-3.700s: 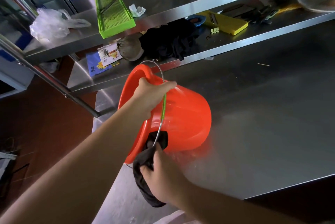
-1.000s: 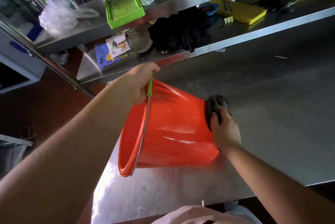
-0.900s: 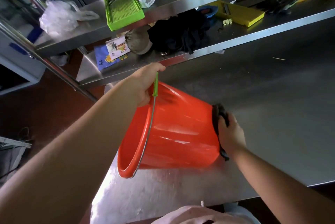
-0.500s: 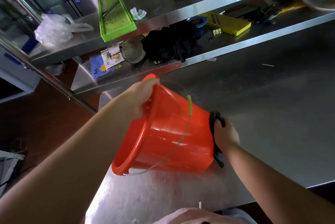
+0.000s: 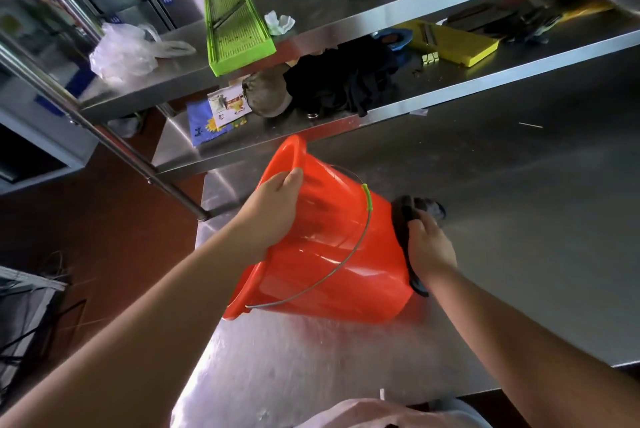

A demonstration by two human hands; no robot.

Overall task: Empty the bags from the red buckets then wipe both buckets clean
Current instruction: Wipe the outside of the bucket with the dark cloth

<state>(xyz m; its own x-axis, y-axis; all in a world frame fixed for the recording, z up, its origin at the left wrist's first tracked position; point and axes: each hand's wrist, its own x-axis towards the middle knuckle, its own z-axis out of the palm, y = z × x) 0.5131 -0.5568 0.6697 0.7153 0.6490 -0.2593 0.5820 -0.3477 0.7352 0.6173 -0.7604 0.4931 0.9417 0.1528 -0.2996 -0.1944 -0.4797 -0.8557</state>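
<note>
The bucket (image 5: 332, 247) lies tipped on its side on the steel table (image 5: 519, 220), mouth toward the left hand (image 5: 273, 216), base toward the right hand (image 5: 429, 247). The left hand grips the upper rim: its fingers (image 5: 291, 176) curl over the edge into the mouth, and the palm lies on the outer wall just below the rim. The wire handle (image 5: 346, 254) hangs loose across the wall to the right of this hand, its green sleeve (image 5: 367, 197) near the top. The right hand is curled round a dark cloth (image 5: 403, 216) and presses it flat against the base; cloth shows above the knuckles and below the wrist. Beyond both hands, on the lower shelf (image 5: 450, 85), sits a dark bundle (image 5: 343, 81). On the upper shelf lie a green tray (image 5: 235, 29) and a clear bag (image 5: 121, 50).
</note>
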